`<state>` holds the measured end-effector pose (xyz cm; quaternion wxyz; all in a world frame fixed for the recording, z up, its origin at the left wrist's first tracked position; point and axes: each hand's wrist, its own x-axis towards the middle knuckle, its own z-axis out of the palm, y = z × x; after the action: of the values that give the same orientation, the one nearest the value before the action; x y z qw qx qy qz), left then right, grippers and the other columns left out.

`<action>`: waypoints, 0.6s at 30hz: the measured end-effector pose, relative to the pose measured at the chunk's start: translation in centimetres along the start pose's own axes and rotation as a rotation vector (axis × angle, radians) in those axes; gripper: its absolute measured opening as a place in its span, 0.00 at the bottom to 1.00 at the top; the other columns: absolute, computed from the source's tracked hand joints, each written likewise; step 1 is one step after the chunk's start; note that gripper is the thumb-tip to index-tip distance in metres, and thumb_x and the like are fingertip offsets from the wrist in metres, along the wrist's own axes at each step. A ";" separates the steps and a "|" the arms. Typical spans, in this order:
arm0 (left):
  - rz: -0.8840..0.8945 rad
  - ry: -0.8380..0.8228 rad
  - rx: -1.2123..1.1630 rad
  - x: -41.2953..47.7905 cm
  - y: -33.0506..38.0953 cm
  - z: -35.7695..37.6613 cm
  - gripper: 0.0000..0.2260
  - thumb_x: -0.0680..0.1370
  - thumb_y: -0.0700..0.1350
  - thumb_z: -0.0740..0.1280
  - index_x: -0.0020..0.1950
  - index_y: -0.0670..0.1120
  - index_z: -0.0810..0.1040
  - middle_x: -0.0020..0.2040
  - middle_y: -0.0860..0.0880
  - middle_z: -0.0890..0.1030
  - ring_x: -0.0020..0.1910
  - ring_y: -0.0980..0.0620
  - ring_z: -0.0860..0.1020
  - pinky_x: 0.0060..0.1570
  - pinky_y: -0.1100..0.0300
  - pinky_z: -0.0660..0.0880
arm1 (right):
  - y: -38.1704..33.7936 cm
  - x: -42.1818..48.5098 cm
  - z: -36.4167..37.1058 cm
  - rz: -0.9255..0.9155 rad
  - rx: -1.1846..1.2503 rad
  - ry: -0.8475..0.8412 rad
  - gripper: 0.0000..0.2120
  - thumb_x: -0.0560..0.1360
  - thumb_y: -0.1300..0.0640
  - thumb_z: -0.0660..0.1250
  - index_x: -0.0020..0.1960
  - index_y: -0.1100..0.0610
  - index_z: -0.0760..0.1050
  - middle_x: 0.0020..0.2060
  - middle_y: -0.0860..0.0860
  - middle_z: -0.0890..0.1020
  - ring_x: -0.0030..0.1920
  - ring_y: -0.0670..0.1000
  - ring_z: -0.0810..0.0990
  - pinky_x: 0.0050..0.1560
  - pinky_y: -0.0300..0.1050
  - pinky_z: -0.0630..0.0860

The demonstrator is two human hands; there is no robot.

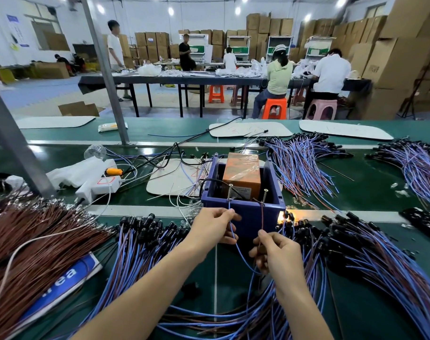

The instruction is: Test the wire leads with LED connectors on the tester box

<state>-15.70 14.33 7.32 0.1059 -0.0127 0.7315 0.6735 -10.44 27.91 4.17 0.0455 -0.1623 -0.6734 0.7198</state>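
**Both leads up at the tester posts, one LED lit**

Left hand (214, 224) pinched the blue wire (236, 244) between thumb and forefinger, with the other fingers curled under. From the fingertips the wire ran straight up to the left post (229, 191) on the front rim of the tester box (243, 212). Below the pinch it looped down and across toward the right hand (275, 253).

Right hand held the brown wire (262, 217) in a narrow pinch, fingers curled round it. That wire rose from the fingertips to the right post (265, 196). Couldn't tell whether the bare ends actually touched the posts.

The box sat just beyond both sets of fingers, with the left knuckles at or very near its front wall. An orange block (242, 177) wrapped in clear film stood inside, behind the posts. An LED (281, 215) glowed yellow-white up and to the right of the right fingers, at the box's front right corner.

Around the hands:
- A heap of untested-looking leads (145, 231), blue and brown with black connectors, lay just left of the left fingers.
- A larger heap (356, 246) lay right of the right fingers and ran under that wrist.
- A brown wire bundle (37, 236) lay well to the left.
- A white power strip (98, 185) sat beyond and left of the left fingers.

All of it sat on the green bench (223, 273).
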 end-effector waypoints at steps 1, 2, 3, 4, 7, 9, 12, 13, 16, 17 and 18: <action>-0.001 0.000 0.001 0.0 0.0 0.0 0.12 0.82 0.44 0.60 0.47 0.41 0.81 0.37 0.43 0.75 0.26 0.55 0.78 0.28 0.65 0.76 | 0.0 0.0 0.0 0.000 -0.002 -0.002 0.13 0.80 0.57 0.63 0.41 0.65 0.77 0.25 0.54 0.80 0.21 0.47 0.72 0.21 0.37 0.66; -0.003 0.001 0.001 -0.1 0.1 0.0 0.12 0.82 0.44 0.60 0.47 0.41 0.81 0.37 0.43 0.75 0.26 0.55 0.77 0.28 0.65 0.75 | 0.0 0.0 0.0 0.000 -0.002 -0.003 0.13 0.80 0.57 0.63 0.41 0.65 0.77 0.25 0.54 0.80 0.21 0.47 0.72 0.21 0.37 0.67; -0.004 0.002 0.001 -0.1 0.2 0.0 0.12 0.82 0.44 0.60 0.47 0.41 0.81 0.37 0.43 0.75 0.26 0.55 0.77 0.28 0.66 0.75 | 0.0 0.0 0.0 0.001 -0.002 -0.003 0.13 0.80 0.57 0.63 0.41 0.65 0.77 0.25 0.54 0.80 0.21 0.47 0.72 0.21 0.37 0.67; -0.004 0.001 0.001 -0.2 0.3 -0.1 0.12 0.82 0.44 0.60 0.47 0.41 0.81 0.37 0.43 0.75 0.26 0.55 0.77 0.28 0.65 0.75 | -0.1 -0.1 0.1 0.002 -0.002 -0.005 0.13 0.80 0.57 0.63 0.41 0.65 0.77 0.25 0.54 0.80 0.21 0.47 0.72 0.22 0.37 0.68; 0.009 -0.049 0.035 -0.9 0.6 -0.2 0.12 0.82 0.44 0.60 0.48 0.41 0.82 0.37 0.43 0.75 0.27 0.55 0.77 0.30 0.65 0.76 | -0.3 -0.7 0.0 -0.002 -0.022 -0.066 0.13 0.80 0.56 0.63 0.41 0.63 0.78 0.25 0.55 0.80 0.22 0.47 0.72 0.24 0.39 0.68; 0.040 -0.147 0.112 -1.5 0.9 -0.5 0.12 0.82 0.43 0.60 0.49 0.42 0.82 0.37 0.45 0.76 0.28 0.55 0.78 0.30 0.64 0.76 | -0.4 -1.5 -0.2 -0.017 -0.115 -0.202 0.13 0.80 0.57 0.64 0.39 0.62 0.79 0.25 0.55 0.79 0.21 0.47 0.71 0.23 0.37 0.66; 0.089 -0.339 0.270 -3.0 1.0 -2.1 0.10 0.80 0.42 0.62 0.47 0.45 0.83 0.37 0.48 0.78 0.33 0.56 0.78 0.33 0.64 0.77 | -0.4 -3.0 -0.7 0.032 -0.292 -0.437 0.14 0.79 0.57 0.65 0.36 0.58 0.81 0.26 0.54 0.79 0.20 0.45 0.70 0.22 0.34 0.64; 0.084 -0.408 0.309 -3.5 0.9 -2.8 0.10 0.80 0.41 0.62 0.47 0.45 0.83 0.37 0.48 0.79 0.35 0.55 0.79 0.35 0.63 0.78 | -0.4 -3.4 -0.9 0.051 -0.351 -0.496 0.15 0.78 0.56 0.66 0.34 0.56 0.81 0.26 0.54 0.80 0.20 0.45 0.69 0.23 0.35 0.64; 0.020 -0.595 0.413 -4.9 0.4 -5.1 0.10 0.80 0.39 0.62 0.50 0.46 0.83 0.36 0.54 0.80 0.37 0.55 0.79 0.39 0.61 0.79 | -0.3 -4.2 -1.5 0.083 -0.515 -0.593 0.17 0.76 0.51 0.69 0.29 0.53 0.80 0.26 0.51 0.79 0.23 0.44 0.69 0.27 0.36 0.65; 0.010 -0.639 0.464 -5.3 0.3 -5.8 0.10 0.80 0.38 0.62 0.51 0.45 0.83 0.37 0.56 0.81 0.38 0.55 0.79 0.41 0.61 0.79 | -0.3 -4.5 -1.5 0.088 -0.561 -0.615 0.17 0.75 0.50 0.70 0.28 0.52 0.80 0.24 0.49 0.78 0.23 0.43 0.69 0.29 0.35 0.65; 0.021 -0.665 0.537 -5.6 0.1 -6.6 0.11 0.79 0.36 0.61 0.53 0.45 0.83 0.39 0.56 0.81 0.40 0.55 0.79 0.43 0.61 0.79 | -0.3 -4.8 -1.4 0.095 -0.600 -0.635 0.16 0.74 0.49 0.70 0.29 0.51 0.80 0.23 0.47 0.77 0.24 0.42 0.70 0.30 0.34 0.66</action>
<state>-11.15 7.13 8.82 0.3285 0.2407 0.8071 0.4274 -5.58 27.87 5.28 -0.2459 0.0301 -0.8250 0.5080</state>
